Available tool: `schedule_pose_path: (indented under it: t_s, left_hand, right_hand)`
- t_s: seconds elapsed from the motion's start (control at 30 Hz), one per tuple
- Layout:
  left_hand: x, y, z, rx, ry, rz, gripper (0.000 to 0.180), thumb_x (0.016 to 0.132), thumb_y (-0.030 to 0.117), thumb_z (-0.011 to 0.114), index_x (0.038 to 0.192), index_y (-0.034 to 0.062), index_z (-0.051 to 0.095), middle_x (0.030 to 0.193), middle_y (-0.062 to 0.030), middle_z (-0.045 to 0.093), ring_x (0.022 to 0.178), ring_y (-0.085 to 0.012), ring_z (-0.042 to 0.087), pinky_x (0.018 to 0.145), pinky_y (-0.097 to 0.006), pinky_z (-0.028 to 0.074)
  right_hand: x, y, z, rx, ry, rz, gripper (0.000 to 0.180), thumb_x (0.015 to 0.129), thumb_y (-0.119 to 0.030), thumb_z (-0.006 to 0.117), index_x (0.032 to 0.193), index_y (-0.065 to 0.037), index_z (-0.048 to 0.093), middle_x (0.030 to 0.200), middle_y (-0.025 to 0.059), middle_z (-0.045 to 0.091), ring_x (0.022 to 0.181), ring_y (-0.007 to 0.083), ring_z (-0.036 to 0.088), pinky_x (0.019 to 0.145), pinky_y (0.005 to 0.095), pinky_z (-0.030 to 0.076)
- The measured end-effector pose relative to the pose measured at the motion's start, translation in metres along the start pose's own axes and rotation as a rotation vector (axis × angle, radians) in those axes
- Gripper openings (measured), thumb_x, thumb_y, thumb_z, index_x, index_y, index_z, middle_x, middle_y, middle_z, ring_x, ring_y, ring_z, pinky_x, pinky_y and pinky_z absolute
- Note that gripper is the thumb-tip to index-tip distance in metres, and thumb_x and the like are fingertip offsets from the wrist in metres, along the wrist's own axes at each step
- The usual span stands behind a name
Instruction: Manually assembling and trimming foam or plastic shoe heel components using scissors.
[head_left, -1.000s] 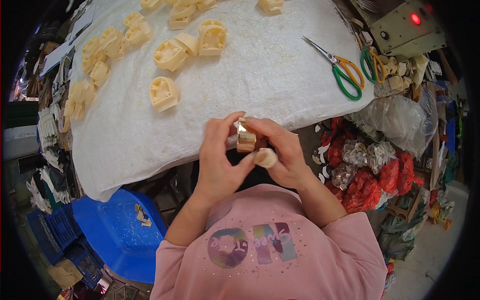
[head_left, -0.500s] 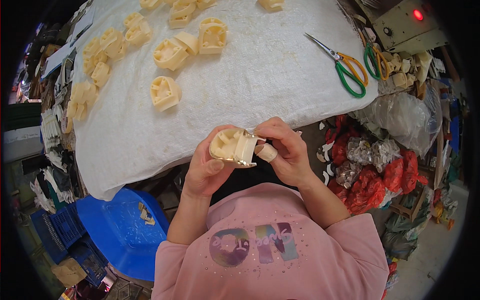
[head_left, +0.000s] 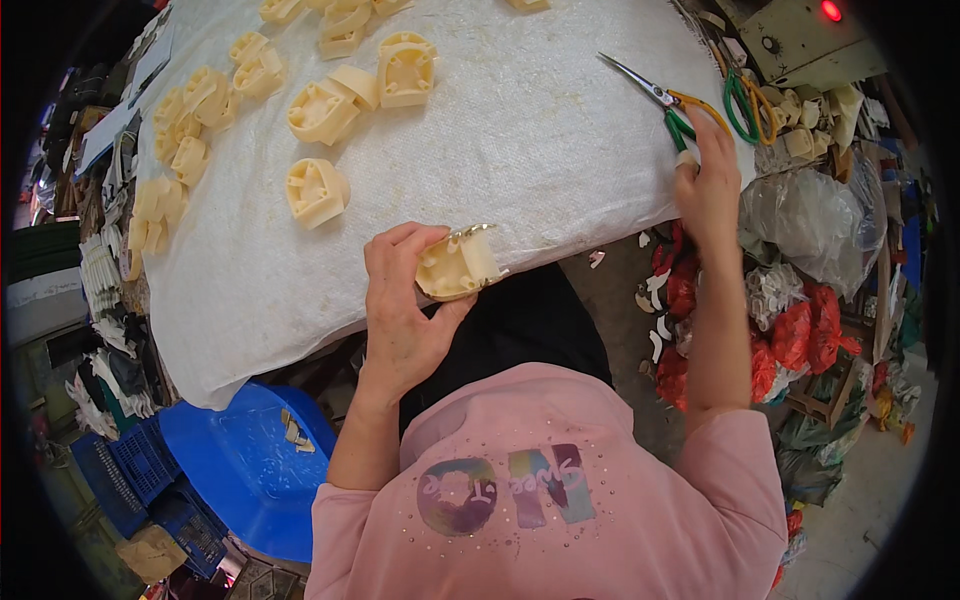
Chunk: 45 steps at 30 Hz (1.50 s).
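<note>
Clasping a gold-rimmed cream casing [head_left: 458, 268] between thumb and fingers of the left grip [head_left: 402, 318], at the near edge of the bench [head_left: 520, 150], with the right grip [head_left: 710, 190] curled at the handles of the scissors [head_left: 664, 97], too hidden to tell if closed. Seemingly well along on this one, with gold along its rim, but showing none on the plain casings [head_left: 325, 207] ahead and left of the left grip.

Soft, even light on white cloth [head_left: 520, 150] beyond the left hand [head_left: 402, 305], glints on the gold-edged part [head_left: 458, 268] within it, red lamp [head_left: 831, 11] glowing beyond the right hand [head_left: 711, 190], dark, bending fisheye edges
</note>
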<state>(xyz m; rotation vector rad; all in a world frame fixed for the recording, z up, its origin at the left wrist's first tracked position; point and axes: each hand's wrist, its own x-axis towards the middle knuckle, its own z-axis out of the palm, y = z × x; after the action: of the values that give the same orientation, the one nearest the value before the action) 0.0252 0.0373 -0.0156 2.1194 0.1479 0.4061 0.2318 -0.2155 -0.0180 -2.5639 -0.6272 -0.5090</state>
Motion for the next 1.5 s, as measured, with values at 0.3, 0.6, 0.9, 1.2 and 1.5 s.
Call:
schedule_pose_path:
  t_s: [0.3,0.6,0.9,1.2,1.5]
  left_hand:
    - [0.009,-0.003,0.011,0.34,-0.039,0.019,0.058,0.057,0.001,0.075,0.112,0.0062,0.057,0.108,-0.0128,0.049,0.102,-0.0281,0.047,0.088,-0.037,0.04]
    - [0.006,-0.009,0.009,0.301,-0.066,-0.027,0.058,0.056,0.002,0.077,0.111,0.0065,0.059,0.104,-0.0107,0.047,0.099,-0.0255,0.05,0.087,-0.034,0.042]
    - [0.009,-0.004,0.012,0.295,-0.089,-0.066,0.055,0.058,0.005,0.077,0.11,0.0049,0.06,0.101,-0.0089,0.047,0.097,-0.024,0.05,0.086,-0.033,0.042]
    - [0.008,-0.005,0.013,0.313,-0.076,-0.052,0.053,0.059,0.006,0.077,0.109,0.0041,0.059,0.1,-0.0091,0.048,0.096,-0.0237,0.05,0.086,-0.033,0.042]
    - [0.007,-0.005,0.014,0.308,-0.067,-0.061,0.054,0.058,0.006,0.078,0.109,0.0056,0.06,0.099,-0.0085,0.048,0.095,-0.0233,0.05,0.085,-0.033,0.042]
  right_hand:
    - [0.031,0.051,-0.001,-0.125,-0.197,-0.072,0.064,0.071,0.012,0.045,0.131,-0.01,0.046,0.115,0.0182,0.055,0.105,0.0352,0.049,0.093,0.0421,0.04]
    - [-0.057,-0.038,-0.031,0.524,-0.431,-0.024,0.069,0.072,-0.032,0.075,0.129,-0.005,0.047,0.107,0.017,0.055,0.094,0.0334,0.055,0.083,0.0381,0.045]
    - [-0.117,-0.068,-0.013,0.972,-1.082,0.315,0.043,0.086,-0.03,0.063,0.114,0.0,0.051,0.072,0.0146,0.058,0.066,0.0306,0.059,0.06,0.0358,0.045]
    - [-0.114,-0.075,-0.004,1.032,-1.103,0.328,0.04,0.087,-0.033,0.061,0.11,-0.002,0.054,0.074,0.0146,0.061,0.069,0.0308,0.062,0.061,0.035,0.045]
    - [-0.113,-0.086,-0.003,1.056,-1.078,0.412,0.036,0.087,-0.034,0.061,0.104,-0.002,0.055,0.075,0.0151,0.062,0.071,0.0317,0.064,0.062,0.0358,0.046]
